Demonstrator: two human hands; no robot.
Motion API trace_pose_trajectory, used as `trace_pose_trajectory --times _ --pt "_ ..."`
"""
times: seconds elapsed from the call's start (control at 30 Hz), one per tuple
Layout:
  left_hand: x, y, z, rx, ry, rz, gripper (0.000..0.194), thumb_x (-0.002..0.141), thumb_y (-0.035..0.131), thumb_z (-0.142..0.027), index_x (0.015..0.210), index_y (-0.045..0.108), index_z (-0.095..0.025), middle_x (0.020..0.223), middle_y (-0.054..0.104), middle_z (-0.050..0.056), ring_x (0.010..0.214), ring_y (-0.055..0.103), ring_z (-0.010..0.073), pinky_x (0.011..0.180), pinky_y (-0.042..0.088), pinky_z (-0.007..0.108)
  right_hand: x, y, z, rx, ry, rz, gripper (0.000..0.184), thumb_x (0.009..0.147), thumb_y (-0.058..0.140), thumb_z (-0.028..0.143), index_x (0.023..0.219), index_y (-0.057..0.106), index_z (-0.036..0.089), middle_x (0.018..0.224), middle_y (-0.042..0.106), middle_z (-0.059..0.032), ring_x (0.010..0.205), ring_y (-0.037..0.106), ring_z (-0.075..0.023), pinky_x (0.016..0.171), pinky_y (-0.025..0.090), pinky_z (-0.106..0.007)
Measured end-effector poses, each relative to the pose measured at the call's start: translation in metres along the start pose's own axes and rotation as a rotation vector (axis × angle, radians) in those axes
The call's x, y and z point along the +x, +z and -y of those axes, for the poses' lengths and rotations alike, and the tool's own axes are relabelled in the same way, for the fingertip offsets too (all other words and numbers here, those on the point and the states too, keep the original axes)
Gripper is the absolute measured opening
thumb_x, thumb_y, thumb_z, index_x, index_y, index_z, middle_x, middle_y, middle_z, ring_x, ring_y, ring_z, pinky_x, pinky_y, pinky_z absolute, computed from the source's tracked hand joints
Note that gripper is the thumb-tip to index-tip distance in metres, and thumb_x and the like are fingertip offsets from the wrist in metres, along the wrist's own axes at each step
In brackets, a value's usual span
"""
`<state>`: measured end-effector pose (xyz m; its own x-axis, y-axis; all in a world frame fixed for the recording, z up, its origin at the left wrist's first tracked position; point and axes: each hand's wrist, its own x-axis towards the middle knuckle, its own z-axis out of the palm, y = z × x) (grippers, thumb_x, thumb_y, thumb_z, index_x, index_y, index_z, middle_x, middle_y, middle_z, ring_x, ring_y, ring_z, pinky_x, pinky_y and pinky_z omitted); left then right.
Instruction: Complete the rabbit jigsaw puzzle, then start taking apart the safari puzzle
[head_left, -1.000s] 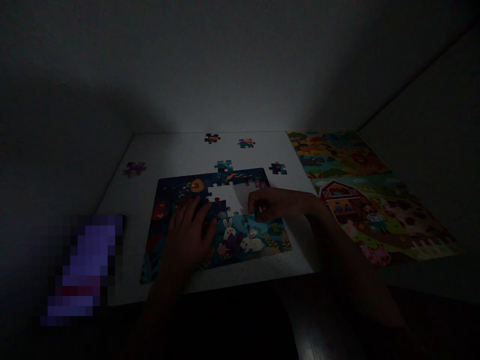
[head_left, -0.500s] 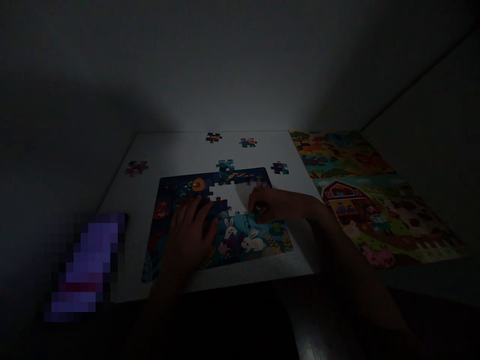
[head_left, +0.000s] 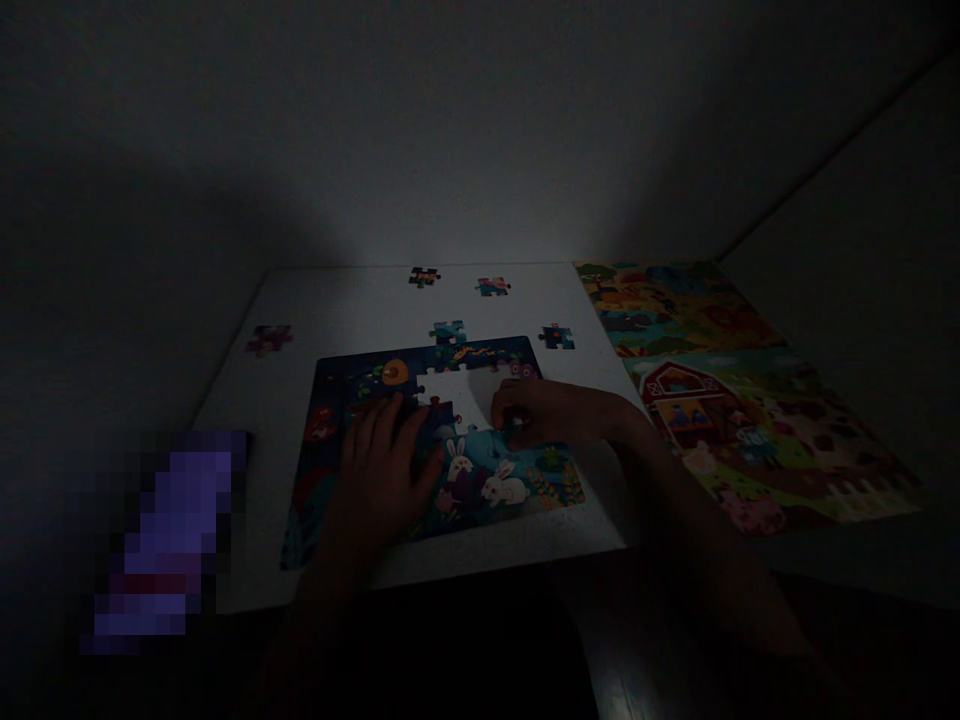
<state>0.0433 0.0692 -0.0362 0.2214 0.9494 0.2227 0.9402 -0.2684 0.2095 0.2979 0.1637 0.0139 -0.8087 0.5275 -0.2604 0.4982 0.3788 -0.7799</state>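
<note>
A partly assembled jigsaw puzzle [head_left: 480,490] with a night scene and white rabbits lies on a white board [head_left: 352,310], with a bare white gap [head_left: 454,400] in its upper middle. My left hand [head_left: 382,475] rests flat on the puzzle's lower left, fingers apart, next to the gap. My right hand [head_left: 544,415] curls over the puzzle at the gap's right edge. Its fingertips are dark, so any piece between them is hidden. Several loose jigsaw pieces [head_left: 448,332] lie on the board above the puzzle.
A printed farm picture sheet [head_left: 750,430] with a red barn lies right of the board. A pixelated purple object [head_left: 165,540] sits at the lower left. A wall rises behind the board, and the board's near edge runs below my hands.
My right hand has shifted slightly left, further toward the gap. My left hand has stayed on the puzzle, and the loose pieces have not moved.
</note>
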Motion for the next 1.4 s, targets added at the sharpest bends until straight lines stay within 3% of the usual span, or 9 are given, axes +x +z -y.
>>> trace_pose_trajectory --times 0.37,0.53,0.67,0.73,0.83,1.0,1.1,1.27,1.4 --pt "-0.002 0.0 0.003 -0.004 0.033 -0.011 0.053 0.093 0.047 -0.049 0.136 0.053 -0.02 0.15 0.044 0.016 0.139 0.037 0.0369 0.112 0.032 0.059 0.008 -0.001 -0.014 0.081 0.022 -0.02 0.019 0.074 0.06 0.005 0.09 0.06 0.016 0.085 0.056 0.0001 0.073 0.05 -0.0111 0.067 0.041 -0.023" --pt "-0.002 0.0 0.003 0.004 0.039 0.0 0.05 0.093 0.05 -0.046 0.138 0.053 -0.026 0.149 0.047 0.012 0.139 0.039 0.0352 0.111 0.034 0.059 0.006 -0.006 -0.012 0.104 0.049 -0.054 0.02 0.073 0.059 0.006 0.09 0.062 0.016 0.091 0.06 -0.003 0.083 0.054 -0.0138 0.075 0.043 -0.026" --pt "-0.003 0.002 0.004 -0.02 0.032 -0.039 0.047 0.093 0.05 -0.043 0.136 0.056 -0.027 0.148 0.048 0.011 0.138 0.04 0.0335 0.112 0.033 0.059 0.007 -0.01 -0.016 0.232 0.061 -0.099 0.018 0.074 0.062 0.015 0.092 0.062 0.017 0.087 0.059 -0.0015 0.078 0.053 -0.0139 0.071 0.043 -0.026" --pt "-0.004 0.004 0.005 -0.032 0.027 -0.062 0.044 0.093 0.049 -0.04 0.135 0.057 -0.028 0.147 0.05 0.011 0.138 0.041 0.0331 0.112 0.034 0.059 0.012 -0.012 -0.022 0.32 0.071 -0.171 0.018 0.075 0.064 0.024 0.092 0.061 0.019 0.084 0.059 -0.0006 0.076 0.053 -0.0148 0.068 0.043 -0.027" --pt "-0.005 0.007 0.007 -0.048 0.026 -0.082 0.043 0.094 0.048 -0.038 0.135 0.058 -0.03 0.146 0.051 0.009 0.138 0.041 0.0322 0.111 0.035 0.058 0.027 -0.02 -0.033 0.363 0.106 -0.427 0.019 0.076 0.063 0.031 0.09 0.06 0.02 0.085 0.061 -0.0016 0.079 0.056 -0.0176 0.07 0.045 -0.029" --pt "-0.007 0.012 0.009 -0.053 0.024 -0.107 0.041 0.095 0.047 -0.039 0.133 0.059 -0.03 0.146 0.052 0.007 0.138 0.042 0.0305 0.112 0.035 0.057 0.061 -0.044 -0.056 0.083 0.243 -0.817 0.018 0.076 0.056 0.023 0.093 0.063 0.019 0.094 0.064 -0.0047 0.085 0.06 -0.0189 0.08 0.048 -0.032" --pt "-0.008 0.014 0.011 -0.062 0.029 -0.123 0.041 0.096 0.046 -0.038 0.134 0.057 -0.031 0.146 0.052 0.006 0.138 0.042 0.0297 0.112 0.036 0.057 0.081 -0.06 -0.07 -0.121 0.371 -0.954 0.028 0.082 0.053 0.019 0.106 0.065 0.017 0.112 0.063 -0.0118 0.094 0.061 -0.0206 0.088 0.047 -0.033" --pt "-0.008 0.012 0.013 -0.063 0.048 -0.105 0.041 0.097 0.045 -0.039 0.135 0.057 -0.032 0.145 0.054 0.005 0.137 0.044 0.029 0.11 0.04 0.057 0.108 -0.071 -0.087 -0.357 0.436 -0.929 0.047 0.092 0.055 0.036 0.13 0.057 0.01 0.128 0.058 -0.0213 0.12 0.054 -0.0284 0.101 0.04 -0.036" --pt "-0.007 0.01 0.012 -0.054 0.04 -0.106 0.04 0.097 0.045 -0.037 0.133 0.059 -0.031 0.145 0.053 0.006 0.137 0.043 0.0297 0.111 0.039 0.057 0.111 -0.073 -0.093 -0.438 0.449 -0.885 0.044 0.091 0.058 0.041 0.125 0.062 0.013 0.125 0.062 -0.0194 0.127 0.048 -0.0304 0.103 0.038 -0.038"
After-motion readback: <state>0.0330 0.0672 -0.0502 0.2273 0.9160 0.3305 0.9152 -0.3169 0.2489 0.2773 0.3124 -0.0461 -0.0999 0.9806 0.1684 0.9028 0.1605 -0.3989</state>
